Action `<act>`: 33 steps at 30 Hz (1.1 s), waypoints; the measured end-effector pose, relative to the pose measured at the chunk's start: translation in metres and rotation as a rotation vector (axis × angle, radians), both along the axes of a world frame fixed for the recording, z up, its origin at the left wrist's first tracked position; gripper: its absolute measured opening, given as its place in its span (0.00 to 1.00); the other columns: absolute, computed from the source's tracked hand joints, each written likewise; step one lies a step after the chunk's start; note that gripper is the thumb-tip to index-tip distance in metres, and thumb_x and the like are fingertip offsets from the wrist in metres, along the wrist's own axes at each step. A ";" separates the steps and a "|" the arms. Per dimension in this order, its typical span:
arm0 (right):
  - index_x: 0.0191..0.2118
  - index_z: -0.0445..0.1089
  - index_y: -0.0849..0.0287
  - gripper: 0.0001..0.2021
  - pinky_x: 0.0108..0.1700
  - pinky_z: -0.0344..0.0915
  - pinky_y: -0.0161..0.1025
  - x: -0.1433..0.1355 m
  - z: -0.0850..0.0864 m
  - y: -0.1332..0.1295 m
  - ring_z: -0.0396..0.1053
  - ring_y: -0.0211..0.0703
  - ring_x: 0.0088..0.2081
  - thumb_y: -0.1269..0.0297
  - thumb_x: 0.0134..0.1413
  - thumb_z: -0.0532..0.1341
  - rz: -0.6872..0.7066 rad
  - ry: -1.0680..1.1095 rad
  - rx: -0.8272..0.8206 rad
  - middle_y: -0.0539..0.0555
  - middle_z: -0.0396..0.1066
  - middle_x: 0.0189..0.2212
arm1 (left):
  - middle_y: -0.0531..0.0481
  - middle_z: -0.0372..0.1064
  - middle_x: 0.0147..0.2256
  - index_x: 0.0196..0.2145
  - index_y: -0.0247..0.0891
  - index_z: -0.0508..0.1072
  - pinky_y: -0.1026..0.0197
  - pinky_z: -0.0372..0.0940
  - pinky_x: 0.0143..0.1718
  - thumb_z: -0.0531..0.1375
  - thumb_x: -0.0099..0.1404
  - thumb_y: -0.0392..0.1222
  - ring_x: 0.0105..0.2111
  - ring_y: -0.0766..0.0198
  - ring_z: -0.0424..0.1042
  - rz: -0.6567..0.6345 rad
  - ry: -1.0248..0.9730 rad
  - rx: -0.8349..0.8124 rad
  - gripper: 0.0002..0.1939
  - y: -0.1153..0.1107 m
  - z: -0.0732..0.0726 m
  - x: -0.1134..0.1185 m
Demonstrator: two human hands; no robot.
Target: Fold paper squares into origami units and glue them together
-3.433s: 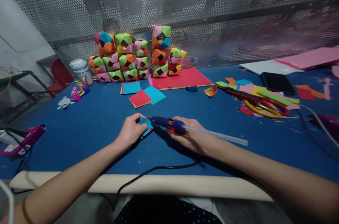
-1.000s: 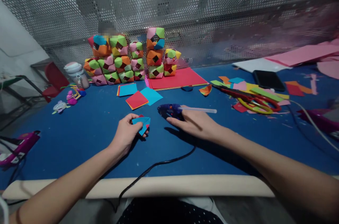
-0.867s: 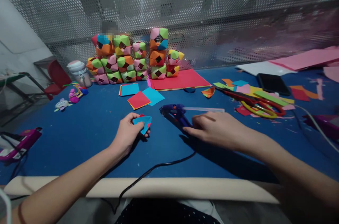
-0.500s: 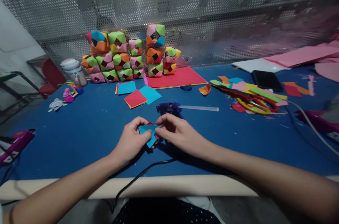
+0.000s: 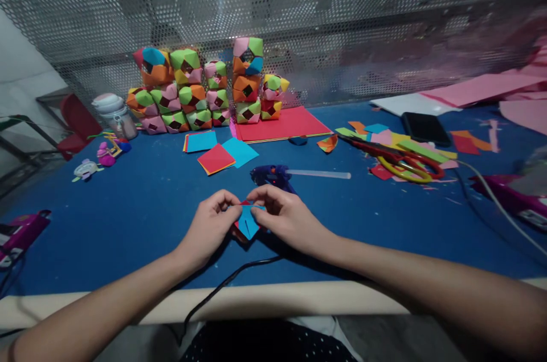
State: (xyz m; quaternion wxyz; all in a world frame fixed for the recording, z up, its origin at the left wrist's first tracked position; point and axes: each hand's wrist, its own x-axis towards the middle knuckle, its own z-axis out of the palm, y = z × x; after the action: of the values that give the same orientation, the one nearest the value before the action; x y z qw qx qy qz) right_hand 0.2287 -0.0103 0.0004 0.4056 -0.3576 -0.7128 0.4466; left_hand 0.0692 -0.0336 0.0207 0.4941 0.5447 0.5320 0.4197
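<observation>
Between my two hands is a small folded paper piece [image 5: 248, 224], blue on the side facing me with red showing at its edges. My left hand [image 5: 212, 223] pinches its left side, thumb on the blue face. On the right side, my right hand [image 5: 287, 215] grips it the same way, thumb and forefinger at the upper corner. Fingers underneath are partly hidden. Just beyond my right hand lies a dark blue glue gun [image 5: 272, 175] with a clear glue stick [image 5: 318, 173] pointing right. Red squares [image 5: 216, 159] and blue squares [image 5: 240, 152] of paper lie farther back.
Stacked folded-paper cubes [image 5: 192, 97] stand at the back beside red sheets [image 5: 286, 124]. Scissors [image 5: 405, 165] lie among paper scraps at right, near a black phone [image 5: 425, 128]. A jar [image 5: 114, 114] stands at left. A black cable [image 5: 226, 282] crosses the table's front edge.
The blue paper has turned and now lies flatter over the red, with its point toward me. My left thumb has shifted up to its upper left edge. The view has shifted slightly.
</observation>
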 end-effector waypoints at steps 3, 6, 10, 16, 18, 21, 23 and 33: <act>0.35 0.66 0.60 0.05 0.28 0.59 0.32 0.001 0.000 -0.001 0.61 0.32 0.26 0.71 0.50 0.55 0.027 0.002 0.028 0.47 0.66 0.26 | 0.59 0.61 0.17 0.25 0.36 0.65 0.70 0.58 0.21 0.56 0.56 0.35 0.18 0.73 0.64 0.001 0.024 0.016 0.03 0.000 0.000 0.000; 0.33 0.67 0.60 0.05 0.29 0.59 0.32 0.000 0.002 -0.002 0.63 0.33 0.27 0.72 0.51 0.54 0.030 -0.006 0.075 0.48 0.67 0.27 | 0.58 0.62 0.19 0.26 0.36 0.66 0.70 0.57 0.22 0.56 0.57 0.36 0.20 0.72 0.63 -0.002 0.052 0.032 0.03 0.000 0.001 -0.001; 0.33 0.68 0.60 0.06 0.30 0.59 0.32 0.001 0.005 -0.002 0.63 0.34 0.28 0.73 0.51 0.55 0.005 -0.044 0.135 0.49 0.68 0.27 | 0.58 0.62 0.22 0.26 0.36 0.68 0.70 0.56 0.24 0.56 0.56 0.36 0.23 0.73 0.61 0.016 0.145 0.099 0.03 0.000 0.001 -0.002; 0.27 0.66 0.61 0.07 0.29 0.59 0.33 0.003 0.007 -0.001 0.62 0.34 0.26 0.65 0.52 0.57 0.039 -0.003 0.031 0.49 0.66 0.24 | 0.57 0.60 0.22 0.27 0.36 0.68 0.69 0.53 0.24 0.55 0.58 0.37 0.22 0.71 0.58 -0.038 0.254 0.181 0.04 -0.002 -0.001 -0.005; 0.27 0.65 0.61 0.06 0.27 0.59 0.32 0.002 0.006 -0.001 0.61 0.33 0.24 0.65 0.51 0.58 0.044 0.014 -0.027 0.47 0.64 0.22 | 0.57 0.60 0.22 0.28 0.36 0.69 0.68 0.53 0.24 0.55 0.58 0.38 0.22 0.71 0.57 -0.062 0.288 0.217 0.05 -0.003 0.000 -0.005; 0.29 0.64 0.61 0.04 0.26 0.59 0.31 0.001 0.005 -0.001 0.61 0.32 0.24 0.67 0.50 0.59 0.036 0.047 -0.035 0.47 0.64 0.23 | 0.57 0.59 0.22 0.28 0.35 0.69 0.67 0.52 0.24 0.55 0.59 0.39 0.22 0.71 0.55 -0.082 0.323 0.243 0.06 -0.004 0.000 -0.006; 0.30 0.64 0.60 0.03 0.27 0.60 0.31 0.002 0.004 -0.002 0.61 0.32 0.25 0.67 0.51 0.58 0.020 0.055 0.012 0.47 0.64 0.23 | 0.57 0.59 0.22 0.29 0.36 0.69 0.67 0.52 0.24 0.55 0.59 0.40 0.23 0.71 0.55 -0.093 0.319 0.233 0.06 -0.003 0.001 -0.006; 0.32 0.66 0.60 0.02 0.35 0.63 0.33 0.006 -0.003 -0.002 0.65 0.34 0.31 0.71 0.53 0.57 0.012 0.001 0.345 0.49 0.68 0.28 | 0.56 0.59 0.22 0.29 0.35 0.70 0.67 0.51 0.23 0.57 0.59 0.42 0.22 0.71 0.55 -0.117 0.313 0.202 0.08 -0.002 0.001 -0.005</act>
State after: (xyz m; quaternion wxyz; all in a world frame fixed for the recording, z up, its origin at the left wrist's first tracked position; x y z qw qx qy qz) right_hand 0.2343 -0.0120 -0.0026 0.4587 -0.2780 -0.7809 0.3200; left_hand 0.0639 -0.0353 0.0216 0.3715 0.6803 0.5249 0.3517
